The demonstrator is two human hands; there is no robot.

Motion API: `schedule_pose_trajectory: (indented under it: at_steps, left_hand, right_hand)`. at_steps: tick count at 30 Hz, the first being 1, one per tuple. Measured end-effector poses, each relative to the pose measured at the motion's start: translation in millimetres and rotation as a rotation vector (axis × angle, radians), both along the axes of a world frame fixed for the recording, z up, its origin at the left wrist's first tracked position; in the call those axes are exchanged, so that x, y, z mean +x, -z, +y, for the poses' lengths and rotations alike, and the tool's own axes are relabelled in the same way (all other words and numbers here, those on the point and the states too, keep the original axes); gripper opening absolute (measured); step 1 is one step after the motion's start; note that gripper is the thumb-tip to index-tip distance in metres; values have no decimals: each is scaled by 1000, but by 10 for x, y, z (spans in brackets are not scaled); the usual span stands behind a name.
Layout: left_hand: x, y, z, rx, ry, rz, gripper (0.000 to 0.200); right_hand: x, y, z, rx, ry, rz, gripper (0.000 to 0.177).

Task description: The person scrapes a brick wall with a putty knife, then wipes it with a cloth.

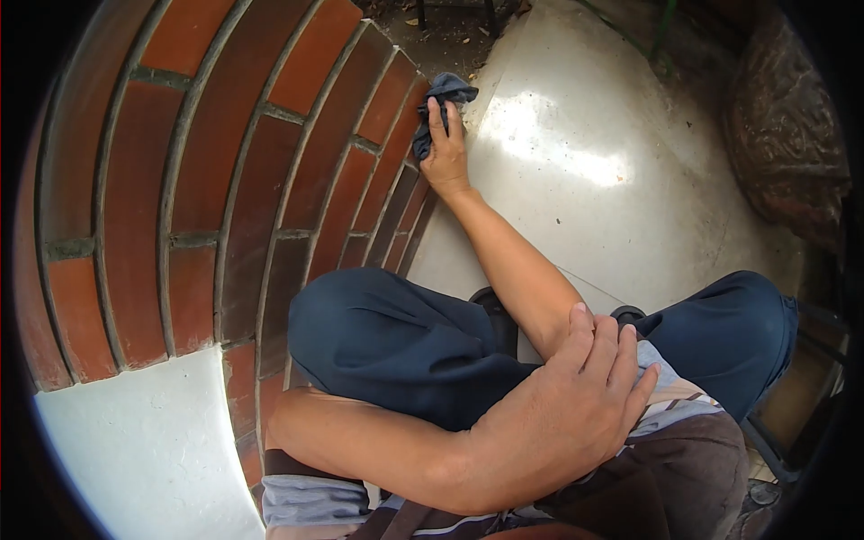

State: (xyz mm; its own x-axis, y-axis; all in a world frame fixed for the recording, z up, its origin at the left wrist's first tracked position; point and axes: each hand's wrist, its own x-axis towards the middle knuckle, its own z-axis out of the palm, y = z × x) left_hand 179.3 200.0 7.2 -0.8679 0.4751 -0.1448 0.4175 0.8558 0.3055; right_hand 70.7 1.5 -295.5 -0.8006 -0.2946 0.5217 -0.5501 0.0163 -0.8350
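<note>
Cloth, dark blue-grey, soft and crumpled, is lying bunched under our right hand, where the red-brown brick wall with raised grey mortar lines is meeting the glossy pale floor. Our right hand is gripping it, two fingers stretching over the folds; the thumb is not showing clearly. Our left hand is holding no object: its fingers are extending loosely, slightly apart, and resting over our bare right arm near the elbow. Both knees, in navy trousers, are spreading to either side of that arm.

Risks, as we are judging them: rough mortar edges could be snagging the fabric or scraping our knuckles, since the hand is working so close to the brick. The dark, leaf-strewn soil is lying just beyond the cloth; any fold straying into it could be carrying grit onto the floor and scratching the shine. The loose bunch could be slipping out if our grip is slackening. Our long forward reach from a low posture could be tipping our balance.

Labels: we are finding no brand, label or readable writing on cloth, bricks or trousers.
</note>
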Motion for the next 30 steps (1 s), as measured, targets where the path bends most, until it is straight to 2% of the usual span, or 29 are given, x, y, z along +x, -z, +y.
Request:
schedule_pose_trajectory:
  at_steps: [1, 4, 5, 8, 11, 13, 16, 19, 23, 25, 27, 30]
  left_hand:
    - [6, 1, -20, -1, -7, -2, 49]
    - [39, -54, -90, -51, -5, 32, 48]
    - [41, -52, -96, -42, -5, 29, 48]
    - [47, -44, -129, -30, 7, 15, 48]
    - [41, -53, -129, -35, 9, 9, 48]
    - [23, -68, -108, -48, 8, -7, 48]
    - [12, -45, -79, -53, 34, 6, 48]
    - [-3, -39, -64, -24, 40, 6, 47]
    - [-37, -29, -40, -33, 39, -15, 48]
    - [-32, -20, -16, -30, 27, -25, 49]
    - [-27, -40, -4, -61, 24, -51, 49]
    - [-8, -48, -31, -63, 26, -63, 49]
  right_hand:
    - [-45, 65, 7, 34, -18, -35, 79]
    - [-33, 303, -21, 84, 16, -383, 73]
    - [23, 413, -13, 193, 25, -379, 73]
    - [395, 388, 92, 176, 13, -349, 74]
    - [897, 190, 267, 143, -58, -486, 68]
    - [1149, 124, 390, 246, -110, -523, 55]
    - [1513, 124, 570, 187, -283, -530, 43]
    - [1677, 84, 740, 118, -474, -497, 41]
    - [1526, -115, 788, 48, -685, -399, 39]
    - [1308, -130, 662, -1, -626, -372, 38]
    - [1009, 43, 392, -142, -258, -352, 36]
    - [399, -30, 178, -140, -10, -445, 37]
